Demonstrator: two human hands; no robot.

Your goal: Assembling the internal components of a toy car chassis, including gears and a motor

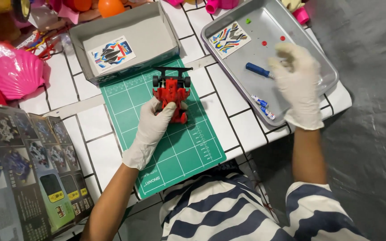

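White tiled table (90, 120), green cutting mat (188, 147), left hand (155, 122) clamped on red toy car (171, 91), long axis pointing away, right hand (296, 85) spread over metal tray (322, 62)

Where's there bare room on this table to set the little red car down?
The lower half of the green cutting mat below the left hand is bare, as is the white tile between the mat and the metal tray. The tray is crowded with the screwdriver, a sticker sheet and small parts.

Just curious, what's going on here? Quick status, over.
Left hand grips red toy car on green mat. Right hand open over metal tray, near blue screwdriver. Nothing blocking.
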